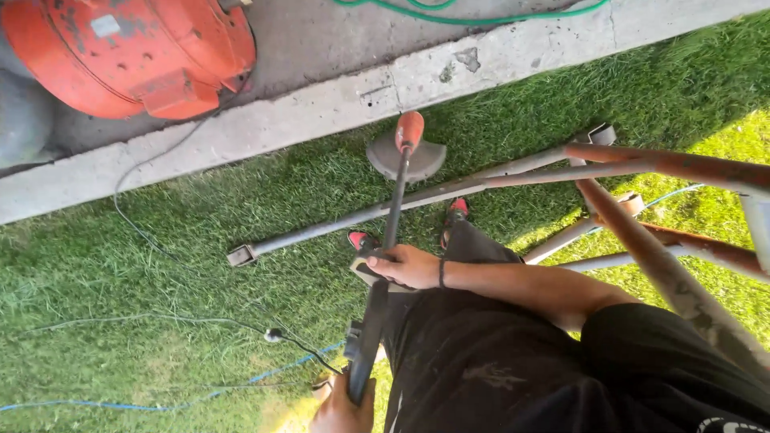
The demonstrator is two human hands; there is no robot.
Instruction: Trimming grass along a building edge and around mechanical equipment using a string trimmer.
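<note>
I see both hands wrapped on the long black-shafted, orange-headed grass trimmer (391, 240) — right hand (409, 267) mid-shaft, left hand (341, 407) at the rear grip.

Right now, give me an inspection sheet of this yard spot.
Surface: green lawn, part sun, part shade, edged by a concrete curb.
Job's things: string trimmer, its orange head and grey guard over the grass near the curb.
Clutter: rusty metal frame lying across the lawn; orange round machine on the pavement.
Grips: right hand closed on the trimmer's front handle; left hand closed on the shaft's rear end.
Cables: black cord and blue cord on the grass; green hose on the pavement.
Surroundings: person's red shoes on the grass.
</note>
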